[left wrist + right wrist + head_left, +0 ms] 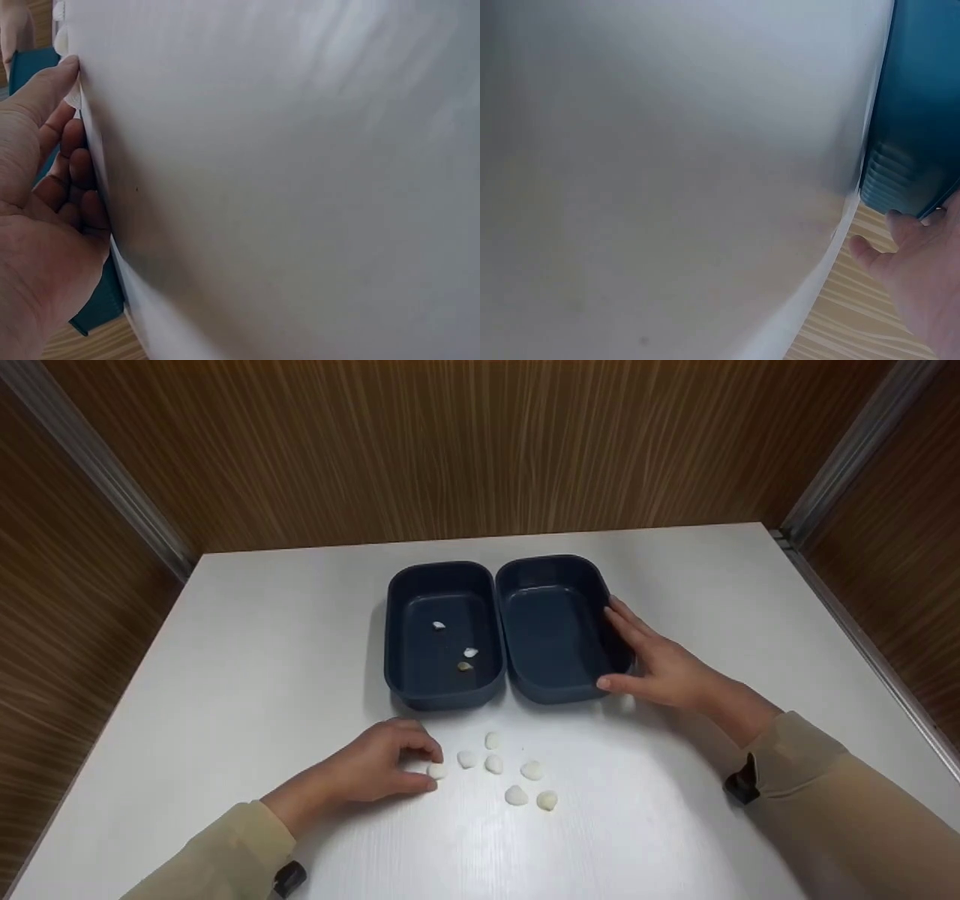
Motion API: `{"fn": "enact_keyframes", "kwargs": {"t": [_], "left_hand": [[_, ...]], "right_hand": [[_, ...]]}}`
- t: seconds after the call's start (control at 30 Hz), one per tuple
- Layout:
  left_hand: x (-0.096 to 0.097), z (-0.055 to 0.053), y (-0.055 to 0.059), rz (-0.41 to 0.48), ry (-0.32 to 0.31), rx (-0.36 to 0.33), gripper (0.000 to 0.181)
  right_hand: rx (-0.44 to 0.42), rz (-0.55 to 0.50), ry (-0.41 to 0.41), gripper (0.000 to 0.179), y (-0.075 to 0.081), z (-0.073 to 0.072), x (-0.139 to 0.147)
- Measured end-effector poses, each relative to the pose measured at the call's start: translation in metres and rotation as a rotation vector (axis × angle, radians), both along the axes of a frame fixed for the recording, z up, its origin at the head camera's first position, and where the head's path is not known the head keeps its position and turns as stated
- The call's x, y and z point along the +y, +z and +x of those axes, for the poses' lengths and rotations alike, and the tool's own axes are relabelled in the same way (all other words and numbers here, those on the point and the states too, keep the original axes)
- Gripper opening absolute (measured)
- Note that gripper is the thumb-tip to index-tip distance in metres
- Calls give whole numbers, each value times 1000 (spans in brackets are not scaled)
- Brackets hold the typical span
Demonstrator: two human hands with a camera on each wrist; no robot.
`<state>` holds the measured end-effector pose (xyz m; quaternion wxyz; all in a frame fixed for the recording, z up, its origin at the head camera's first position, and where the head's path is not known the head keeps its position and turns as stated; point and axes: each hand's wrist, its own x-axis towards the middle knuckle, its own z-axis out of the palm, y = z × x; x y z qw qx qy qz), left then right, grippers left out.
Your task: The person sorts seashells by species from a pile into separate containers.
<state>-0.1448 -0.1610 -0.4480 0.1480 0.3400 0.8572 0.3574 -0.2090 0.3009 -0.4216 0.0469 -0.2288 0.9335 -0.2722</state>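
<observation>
My left hand is low over the white table, thumb and index finger on either side of a white seashell, pinching it. In the left wrist view the left hand has its other fingers curled at the tabletop, and the shell shows only partly. My right hand rests against the right dark blue box, fingers along its right side and thumb at the near corner. The right wrist view shows the right hand with fingertips at the box wall. Several white seashells lie to the right of the left hand.
The left dark blue box stands beside the right one. It holds a small white shell, another white shell and a brownish shell. Wood-grain panels enclose the white table at back and sides.
</observation>
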Motion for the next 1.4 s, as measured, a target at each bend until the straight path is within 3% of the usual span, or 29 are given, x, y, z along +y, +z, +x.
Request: {"fn": "enact_keyframes", "kwargs": {"t": [0.6, 1.0, 1.2, 1.3, 1.4], "left_hand": [[4, 0, 2, -57, 1, 3, 19], [3, 0, 2, 35, 20, -29, 19], [3, 2, 15, 44, 53, -71, 19], [6, 4, 27, 45, 46, -81, 18], [9, 4, 44, 52, 23, -46, 18]], "right_hand": [[-7, 11, -1, 104, 1, 0, -1], [-4, -9, 10, 105, 0, 0, -1], [-1, -6, 12, 104, 0, 0, -1], [-2, -5, 9, 104, -1, 0, -1], [-3, -8, 9, 104, 0, 1, -1]]}}
